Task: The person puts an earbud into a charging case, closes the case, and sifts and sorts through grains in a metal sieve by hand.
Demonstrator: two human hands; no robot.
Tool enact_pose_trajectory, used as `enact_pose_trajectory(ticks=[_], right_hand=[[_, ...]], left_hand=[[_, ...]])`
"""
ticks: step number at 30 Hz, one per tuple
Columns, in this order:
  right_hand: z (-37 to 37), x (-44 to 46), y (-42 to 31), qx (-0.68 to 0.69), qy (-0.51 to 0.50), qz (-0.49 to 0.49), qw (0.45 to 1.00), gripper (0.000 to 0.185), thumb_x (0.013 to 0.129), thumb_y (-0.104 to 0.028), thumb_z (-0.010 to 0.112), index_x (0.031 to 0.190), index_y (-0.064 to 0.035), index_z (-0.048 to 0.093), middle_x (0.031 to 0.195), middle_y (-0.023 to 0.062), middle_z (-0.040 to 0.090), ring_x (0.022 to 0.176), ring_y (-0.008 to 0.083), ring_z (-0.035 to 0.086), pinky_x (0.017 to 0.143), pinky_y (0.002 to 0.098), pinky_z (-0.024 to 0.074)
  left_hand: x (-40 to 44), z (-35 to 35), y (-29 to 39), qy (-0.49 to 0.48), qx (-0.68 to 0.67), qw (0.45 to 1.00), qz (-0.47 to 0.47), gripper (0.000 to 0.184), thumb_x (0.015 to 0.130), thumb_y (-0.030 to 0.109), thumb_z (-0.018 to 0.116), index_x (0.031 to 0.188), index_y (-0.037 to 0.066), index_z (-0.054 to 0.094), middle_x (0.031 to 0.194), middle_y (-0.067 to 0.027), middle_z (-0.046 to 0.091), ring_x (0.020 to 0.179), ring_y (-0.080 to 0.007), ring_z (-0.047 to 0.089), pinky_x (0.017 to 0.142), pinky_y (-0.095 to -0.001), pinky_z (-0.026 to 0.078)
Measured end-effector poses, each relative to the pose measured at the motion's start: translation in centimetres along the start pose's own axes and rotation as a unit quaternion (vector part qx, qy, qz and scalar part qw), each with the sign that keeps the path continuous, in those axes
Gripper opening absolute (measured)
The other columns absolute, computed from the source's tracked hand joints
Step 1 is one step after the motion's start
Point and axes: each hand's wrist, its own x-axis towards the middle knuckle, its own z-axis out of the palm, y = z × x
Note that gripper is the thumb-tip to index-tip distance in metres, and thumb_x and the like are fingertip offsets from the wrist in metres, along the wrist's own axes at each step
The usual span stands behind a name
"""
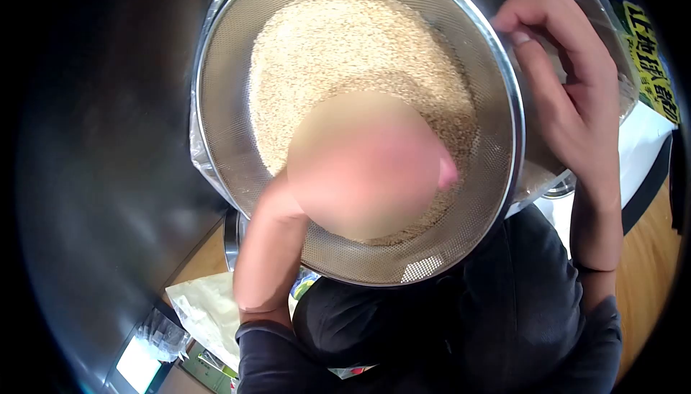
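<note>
A large round mesh sieve with a shiny metal rim holds a heap of pale grains. Over the lower part of the heap is my left hand; a blurred patch covers most of it, and only a fingertip shows at its right side. Its finger posture and anything in it are hidden. At the right rim, my right hand has its fingers curled, with thumb and index finger close together at the sieve's edge.
Clear plastic lies around and under the sieve. A yellow and black printed package is at the right. Lower left are a pale sheet, a bright screen and a crumpled clear bag. My legs are below the sieve.
</note>
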Motion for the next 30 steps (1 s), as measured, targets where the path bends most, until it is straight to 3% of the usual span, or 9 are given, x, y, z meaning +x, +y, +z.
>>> enact_pose_trajectory(ticks=[3, 5, 9, 14, 16, 19, 24, 27, 30], right_hand=[[0.1, 0.0, 0.0, 0.009, 0.007, 0.006, 1.0, 0.012, 0.093, 0.007, 0.052, 0.1, 0.0025, 0.06, 0.101, 0.0072, 0.058, 0.096, 0.016, 0.058, 0.087, 0.0261, 0.0447], [0.1, -0.1, 0.3, 0.021, 0.004, 0.002, 1.0, 0.012, 0.093, 0.007, 0.052, 0.101, 0.0025, 0.06, 0.102, 0.0074, 0.058, 0.095, 0.0158, 0.058, 0.087, 0.0265, 0.0447], [-0.1, -0.1, 0.3, 0.008, -0.011, -0.015, 1.0, 0.012, 0.093, 0.007, 0.051, 0.1, 0.0023, 0.06, 0.102, 0.0074, 0.058, 0.096, 0.0159, 0.058, 0.088, 0.027, 0.0448], [0.0, -0.1, 0.3, 0.014, -0.003, -0.025, 1.0, 0.014, 0.092, 0.008, 0.051, 0.1, 0.0018, 0.06, 0.102, 0.0077, 0.058, 0.095, 0.0166, 0.059, 0.088, 0.0275, 0.0448], [0.0, 0.0, 0.2, 0.011, -0.01, -0.026, 1.0, 0.015, 0.09, 0.009, 0.051, 0.1, 0.0018, 0.06, 0.101, 0.0083, 0.058, 0.095, 0.017, 0.058, 0.088, 0.0278, 0.045], [-0.1, 0.0, -0.1, 0.016, -0.015, -0.007, 1.0, 0.016, 0.088, 0.01, 0.051, 0.1, 0.0024, 0.06, 0.101, 0.0089, 0.058, 0.094, 0.0174, 0.058, 0.087, 0.0279, 0.0453], [-0.2, 0.0, 0.2, 0.018, -0.02, -0.031, 0.999, 0.017, 0.087, 0.011, 0.051, 0.1, 0.0029, 0.059, 0.101, 0.0097, 0.058, 0.094, 0.0181, 0.058, 0.086, 0.028, 0.0454], [-0.1, 0.0, 0.1, 0.021, -0.023, -0.025, 0.999, 0.018, 0.086, 0.01, 0.052, 0.1, 0.0029, 0.06, 0.101, 0.0098, 0.058, 0.093, 0.0185, 0.058, 0.085, 0.0282, 0.0454], [-0.2, 0.0, 0.2, 0.025, -0.026, -0.023, 0.999, 0.018, 0.086, 0.01, 0.052, 0.101, 0.0026, 0.06, 0.101, 0.0097, 0.058, 0.092, 0.0188, 0.059, 0.084, 0.0283, 0.0454]], left_hand=[[1.0, 0.5, 1.6, -0.177, 0.064, 0.978, -0.086, 0.028, 0.105, 0.021, 0.053, 0.115, 0.0, 0.068, 0.1, -0.0125, 0.073, 0.082, -0.0182, 0.073, 0.073, -0.0302, 0.061], [1.3, -0.6, 1.8, -0.109, 0.073, 0.985, -0.109, 0.029, 0.106, 0.021, 0.05, 0.116, 0.0, 0.067, 0.101, -0.0145, 0.073, 0.084, -0.019, 0.074, 0.076, -0.0313, 0.062], [1.4, -5.0, 1.0, 0.268, -0.152, 0.951, -0.021, 0.032, 0.108, 0.019, 0.045, 0.122, -0.004, 0.062, 0.107, -0.0176, 0.072, 0.091, -0.0218, 0.073, 0.084, -0.0321, 0.062], [-0.1, -6.1, 1.5, 0.381, -0.142, 0.911, 0.065, 0.029, 0.106, 0.017, 0.047, 0.124, -0.003, 0.059, 0.115, -0.0157, 0.067, 0.099, -0.0209, 0.068, 0.085, -0.0318, 0.059], [-0.8, -4.2, 2.4, 0.329, -0.061, 0.942, 0.032, 0.026, 0.104, 0.015, 0.049, 0.122, -0.002, 0.059, 0.115, -0.0135, 0.066, 0.1, -0.0207, 0.067, 0.082, -0.0316, 0.059], [-1.2, 0.0, 2.4, 0.048, -0.09, 0.994, -0.035, 0.022, 0.1, 0.01, 0.053, 0.117, 0.001, 0.064, 0.107, -0.0129, 0.069, 0.087, -0.0207, 0.069, 0.072, -0.0315, 0.06], [1.9, 1.9, 2.0, -0.235, 0.109, 0.962, -0.088, 0.024, 0.1, 0.009, 0.056, 0.121, 0.005, 0.065, 0.116, -0.0131, 0.07, 0.091, -0.0212, 0.071, 0.08, -0.0296, 0.06], [2.5, -0.3, 2.1, -0.048, 0.012, 0.997, 0.063, 0.029, 0.105, 0.022, 0.051, 0.12, 0.001, 0.064, 0.102, -0.012, 0.073, 0.091, -0.0212, 0.073, 0.081, -0.0314, 0.06], [4.0, -3.5, 2.6, 0.151, -0.183, 0.971, -0.013, 0.033, 0.106, 0.018, 0.045, 0.127, -0.005, 0.057, 0.124, -0.0231, 0.064, 0.106, -0.0294, 0.071, 0.091, -0.0332, 0.06]])
